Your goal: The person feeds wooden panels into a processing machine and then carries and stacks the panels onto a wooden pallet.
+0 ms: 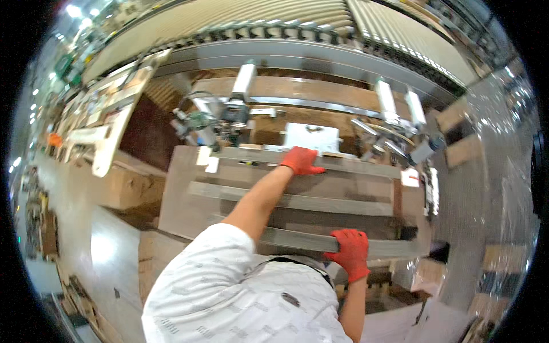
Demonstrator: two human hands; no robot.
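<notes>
Both of my hands wear red gloves. My left hand [301, 160] reaches far forward and lies flat on the far grey crossbar [354, 164] of a large wooden panel [177, 200], fingers pressed on its top edge. Close to my body, my right hand [350, 251] grips the near grey crossbar [297, 241] from above. A third, middle crossbar [320, 203] runs between the two. My white patterned sleeve and shoulder hide the panel's near left corner.
Behind the panel stands a machine with clamp heads [220, 117], white cylinders [386, 97] and a white plate [311, 136]. A roller conveyor [274, 17] runs along the back. Cardboard boxes [123, 188] sit at the left, wrapped goods [497, 171] at the right.
</notes>
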